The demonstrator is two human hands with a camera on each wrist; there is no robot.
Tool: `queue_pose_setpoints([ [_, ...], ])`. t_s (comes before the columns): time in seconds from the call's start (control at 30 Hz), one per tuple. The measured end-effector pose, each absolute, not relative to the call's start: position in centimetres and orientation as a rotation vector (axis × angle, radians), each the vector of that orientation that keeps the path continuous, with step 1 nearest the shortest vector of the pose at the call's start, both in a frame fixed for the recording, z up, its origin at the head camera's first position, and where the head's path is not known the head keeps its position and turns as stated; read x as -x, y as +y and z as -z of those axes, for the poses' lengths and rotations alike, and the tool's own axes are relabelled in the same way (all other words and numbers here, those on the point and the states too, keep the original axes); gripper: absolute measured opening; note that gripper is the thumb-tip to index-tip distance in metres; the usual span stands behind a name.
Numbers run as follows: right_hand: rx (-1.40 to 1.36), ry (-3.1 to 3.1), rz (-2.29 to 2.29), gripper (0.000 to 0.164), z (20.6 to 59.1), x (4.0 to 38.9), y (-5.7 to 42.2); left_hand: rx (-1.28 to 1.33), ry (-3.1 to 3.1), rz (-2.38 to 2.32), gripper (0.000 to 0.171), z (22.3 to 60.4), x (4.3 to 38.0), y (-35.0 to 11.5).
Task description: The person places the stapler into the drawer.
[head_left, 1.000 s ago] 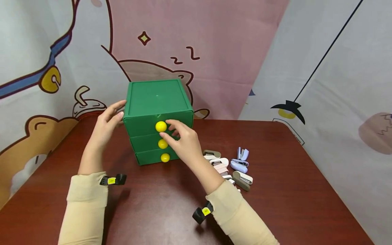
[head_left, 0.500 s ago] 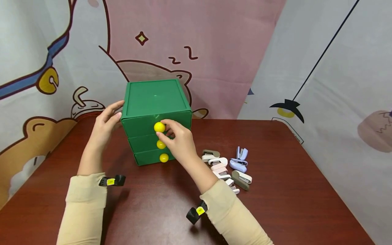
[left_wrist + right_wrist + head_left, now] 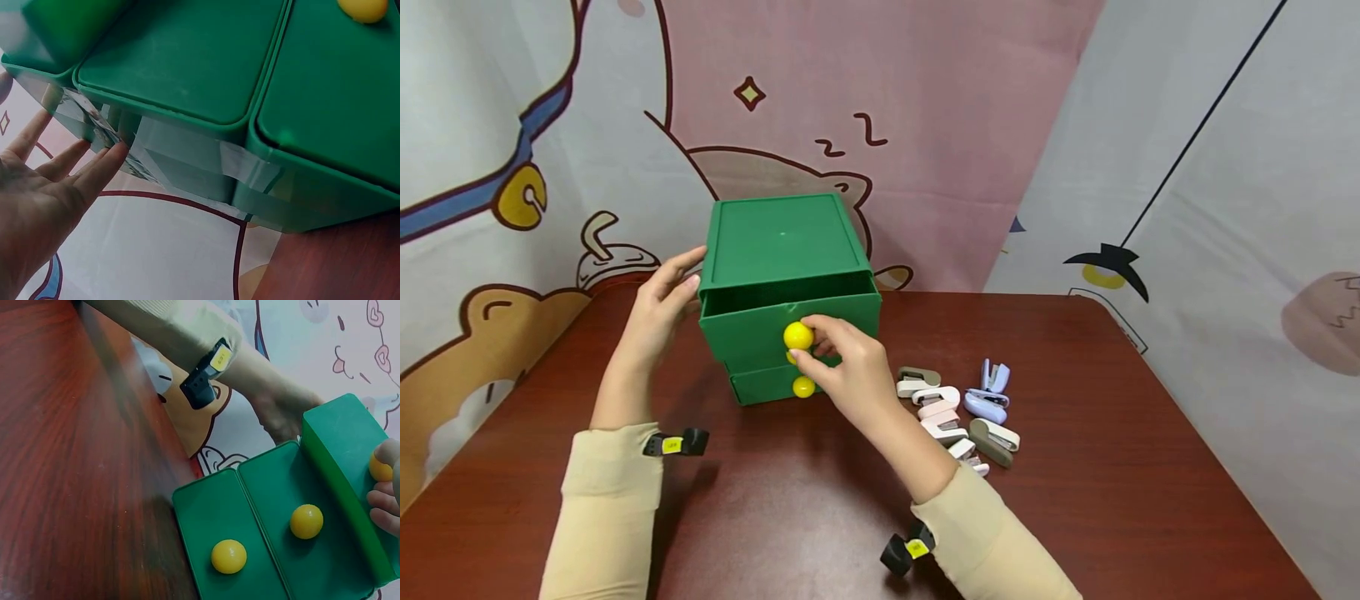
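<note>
A green three-drawer box [image 3: 782, 237] stands on the table, each drawer with a round yellow knob. Its top drawer [image 3: 741, 335] is pulled partly out, and the visible part of its inside is dark. My right hand [image 3: 859, 371] pinches the top drawer's yellow knob [image 3: 798, 336] between thumb and fingers. On the box's left side rests my left hand [image 3: 658, 312]; in the left wrist view its fingers [image 3: 103, 169] lie fairly straight against the side wall. The lower two drawers are closed, and their knobs [image 3: 307, 521] show in the right wrist view.
Right of the box lie several mini staplers: white and pink ones [image 3: 937, 400], a blue one [image 3: 985, 406] and a brown-and-white one [image 3: 992, 442]. The brown wooden table [image 3: 1112, 467] extends rightward. A cartoon-printed cloth [image 3: 955, 125] hangs behind.
The top drawer has slid out toward me with my right hand on its knob. Half a second ago it was closed. My left hand stays at the box's side.
</note>
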State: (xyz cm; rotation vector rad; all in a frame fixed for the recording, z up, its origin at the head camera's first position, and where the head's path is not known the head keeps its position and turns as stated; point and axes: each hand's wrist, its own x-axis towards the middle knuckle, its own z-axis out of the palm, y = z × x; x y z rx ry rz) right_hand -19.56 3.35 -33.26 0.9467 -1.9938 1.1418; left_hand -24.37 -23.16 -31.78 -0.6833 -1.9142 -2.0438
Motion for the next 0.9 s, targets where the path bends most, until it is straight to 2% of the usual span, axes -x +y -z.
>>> queue_pose_setpoints([
  [0.37,-1.023,-1.942,-1.112,0.035,33.1,17.2,4.6,0.699,-1.914,2.044,0.044,31.9,24.6,-23.2],
  [0.9,-1.04,-1.945,-1.107,0.035,33.4,15.8,5.2,0.704,-1.922,2.084,0.044,32.0,24.6,-23.5],
])
